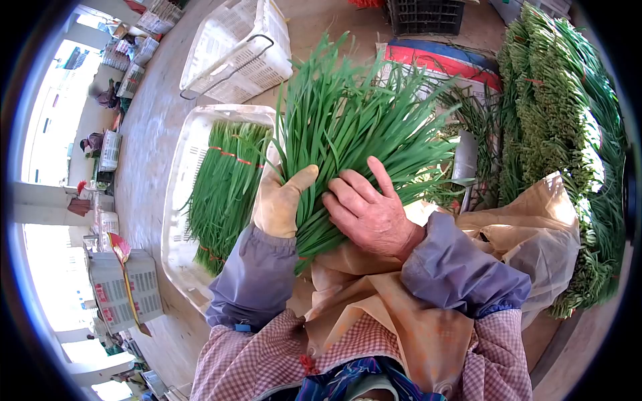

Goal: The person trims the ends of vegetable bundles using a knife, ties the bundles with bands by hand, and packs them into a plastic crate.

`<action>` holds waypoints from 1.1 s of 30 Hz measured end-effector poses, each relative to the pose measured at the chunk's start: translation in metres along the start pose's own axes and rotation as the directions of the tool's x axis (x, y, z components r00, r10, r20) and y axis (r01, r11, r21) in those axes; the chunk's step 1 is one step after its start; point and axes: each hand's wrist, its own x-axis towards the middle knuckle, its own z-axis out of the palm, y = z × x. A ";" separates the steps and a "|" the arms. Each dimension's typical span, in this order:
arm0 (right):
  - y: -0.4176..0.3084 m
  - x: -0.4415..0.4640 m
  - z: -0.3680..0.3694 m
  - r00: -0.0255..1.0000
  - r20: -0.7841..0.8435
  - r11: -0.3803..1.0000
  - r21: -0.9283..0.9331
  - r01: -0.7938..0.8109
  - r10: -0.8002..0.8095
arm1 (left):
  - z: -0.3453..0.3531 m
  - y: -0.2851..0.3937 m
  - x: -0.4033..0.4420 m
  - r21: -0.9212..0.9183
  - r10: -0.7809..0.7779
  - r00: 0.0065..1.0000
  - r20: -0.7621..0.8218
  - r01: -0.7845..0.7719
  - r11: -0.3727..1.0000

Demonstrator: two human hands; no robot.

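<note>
A large bunch of green garlic chives lies in front of my chest, its leaf tips fanned out away from me. My left hand, in a pale yellowish glove, is closed around the left side of the bunch, thumb on top. My right hand is bare and rests on the bunch with its fingers curled into the leaves and one finger raised. Part of the bunch's near end is hidden behind my hands and sleeves. To the left, tied garlic chive bundles with red bands fill part of a white plastic crate.
An empty-looking white crate with a metal handle stands farther ahead. At right, a broad metal blade lies beside loose leaves. A tall pile of chives with budded stems lines the right side. A black crate stands at the back.
</note>
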 end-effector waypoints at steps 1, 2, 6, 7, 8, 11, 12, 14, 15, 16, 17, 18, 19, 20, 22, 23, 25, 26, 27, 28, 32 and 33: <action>0.000 -0.003 0.005 1.000 -0.001 1.000 -0.018 -0.021 0.021 | 0.002 0.002 0.000 -0.038 -0.013 1.000 -0.011 0.013 0.999; 0.000 -0.008 0.006 1.000 -0.012 0.999 -0.033 -0.006 0.005 | 0.004 0.005 -0.002 -0.146 -0.045 0.999 -0.008 0.043 0.988; 0.001 -0.016 0.014 1.000 -0.012 0.999 0.044 -0.027 0.027 | 0.002 0.002 0.004 -0.220 -0.072 0.997 -0.003 0.069 0.973; 0.002 -0.016 0.015 1.000 -0.012 0.998 0.054 -0.026 0.027 | 0.002 0.002 0.004 -0.216 -0.075 0.997 -0.010 0.071 0.974; 0.003 -0.017 0.015 1.000 -0.013 0.998 0.064 -0.025 0.026 | 0.003 0.004 0.004 -0.212 -0.077 0.997 -0.018 0.072 0.975; 0.000 -0.023 0.013 1.000 -0.026 0.999 0.033 -0.010 0.011 | 0.003 0.003 0.004 -0.213 -0.086 0.996 -0.025 0.079 0.974; 0.000 -0.023 0.013 1.000 -0.027 0.999 0.037 -0.009 0.010 | 0.002 0.002 0.004 -0.216 -0.088 0.996 -0.027 0.080 0.973; 0.000 -0.024 0.012 0.999 -0.031 0.999 0.043 -0.005 0.006 | 0.002 0.002 0.003 -0.205 -0.088 0.995 -0.044 0.077 0.976; 0.000 -0.025 0.013 0.998 -0.046 0.996 0.080 -0.026 0.030 | 0.003 0.003 0.003 -0.199 -0.086 0.995 -0.052 0.074 0.977; 0.000 -0.025 0.014 0.997 -0.061 0.992 0.117 -0.046 0.053 | 0.004 0.003 0.002 -0.196 -0.087 0.995 -0.053 0.075 0.978; 0.001 -0.025 0.015 0.994 -0.075 0.986 0.154 -0.065 0.077 | 0.005 0.004 0.002 -0.193 -0.088 0.995 -0.053 0.076 0.978; 0.002 -0.024 0.014 0.986 -0.105 0.964 0.247 -0.099 0.128 | 0.006 0.005 0.001 -0.190 -0.088 0.995 -0.054 0.076 0.979; 0.004 -0.024 0.012 0.975 -0.130 0.932 0.338 -0.129 0.182 | 0.007 0.006 0.000 -0.192 -0.085 0.994 -0.065 0.071 0.979; 0.005 -0.024 0.011 0.960 -0.148 0.891 0.428 -0.155 0.238 | 0.010 0.008 -0.002 -0.193 -0.083 0.994 -0.077 0.067 0.979; 0.007 -0.024 0.010 0.911 -0.097 0.784 0.550 -0.286 0.401 | 0.011 0.007 -0.003 -0.190 -0.081 0.993 -0.085 0.064 0.980; 0.008 -0.024 0.010 0.878 -0.064 0.718 0.605 -0.344 0.475 | 0.011 0.006 -0.003 -0.186 -0.077 0.994 -0.082 0.061 0.981; 0.008 -0.019 0.008 0.761 0.064 0.501 0.716 -0.486 0.646 | 0.012 0.007 -0.003 -0.174 -0.066 0.995 -0.075 0.052 0.983; 0.008 -0.018 0.008 0.699 0.143 0.356 0.779 -0.516 0.701 | 0.014 0.008 -0.004 -0.168 -0.060 0.995 -0.074 0.047 0.985; 0.009 -0.016 0.008 0.633 0.229 0.201 0.822 -0.533 0.739 | 0.015 0.009 -0.005 -0.162 -0.055 0.996 -0.073 0.042 0.986; 0.010 -0.013 0.007 0.644 0.231 0.188 0.838 -0.513 0.729 | 0.015 0.009 -0.006 -0.165 -0.049 0.997 -0.060 0.039 0.986; 0.015 0.001 0.002 0.603 0.359 0.126 0.779 -0.614 0.712 | 0.013 0.003 -0.006 -0.127 0.005 0.999 -0.051 -0.011 0.992; 0.018 0.001 0.004 0.586 0.391 0.100 0.767 -0.633 0.710 | 0.013 0.001 -0.006 -0.104 0.027 0.998 -0.056 -0.033 0.994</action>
